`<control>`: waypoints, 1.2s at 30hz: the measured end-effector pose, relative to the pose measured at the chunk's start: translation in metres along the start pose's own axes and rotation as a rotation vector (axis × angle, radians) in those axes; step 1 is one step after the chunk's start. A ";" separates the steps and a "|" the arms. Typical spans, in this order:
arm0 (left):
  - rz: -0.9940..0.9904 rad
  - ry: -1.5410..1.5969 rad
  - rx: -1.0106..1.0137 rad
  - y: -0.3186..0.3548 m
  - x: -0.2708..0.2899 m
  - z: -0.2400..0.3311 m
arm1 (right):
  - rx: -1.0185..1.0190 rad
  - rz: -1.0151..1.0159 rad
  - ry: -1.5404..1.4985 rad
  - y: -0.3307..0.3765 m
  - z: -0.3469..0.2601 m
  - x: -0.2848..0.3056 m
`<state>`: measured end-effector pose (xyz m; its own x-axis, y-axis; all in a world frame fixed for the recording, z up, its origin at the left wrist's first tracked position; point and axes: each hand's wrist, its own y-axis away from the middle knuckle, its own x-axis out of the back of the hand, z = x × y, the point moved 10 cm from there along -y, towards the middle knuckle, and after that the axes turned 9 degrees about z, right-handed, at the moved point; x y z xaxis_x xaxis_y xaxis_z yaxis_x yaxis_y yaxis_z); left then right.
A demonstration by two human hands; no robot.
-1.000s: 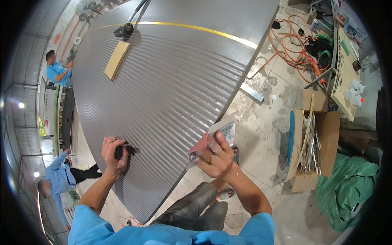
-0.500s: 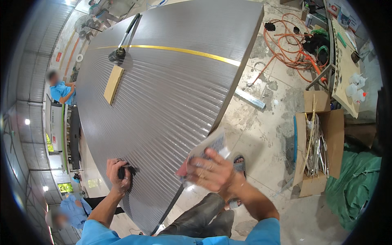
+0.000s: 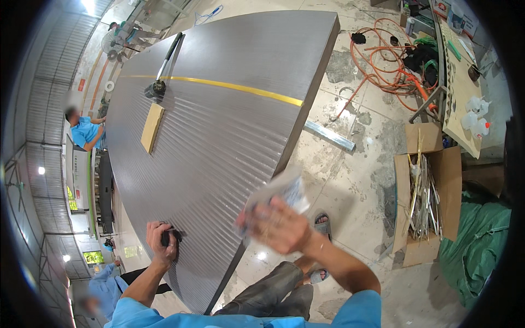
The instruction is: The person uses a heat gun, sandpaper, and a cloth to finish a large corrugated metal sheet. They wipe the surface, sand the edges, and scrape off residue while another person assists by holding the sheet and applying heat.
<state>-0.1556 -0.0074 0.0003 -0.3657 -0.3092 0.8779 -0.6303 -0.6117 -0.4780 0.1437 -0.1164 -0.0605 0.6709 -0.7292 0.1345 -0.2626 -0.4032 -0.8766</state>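
Your left grip is curled around a small, dark, blocky item on the large grey ribbed panel; your right grip, blurred, holds a pale, printed, flexible sheet at the panel's right edge. Keeping the sheet flat, with light, even pressure, would probably serve best.
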 end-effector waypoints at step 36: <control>0.027 0.034 -0.010 0.001 0.003 -0.005 | -0.532 0.739 0.074 0.032 0.059 0.093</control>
<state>-0.1610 -0.0055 0.0026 -0.4060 -0.3002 0.8631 -0.6266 -0.5960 -0.5021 0.2387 -0.1640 -0.1035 0.1635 -0.9293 -0.3312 -0.9050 -0.0077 -0.4253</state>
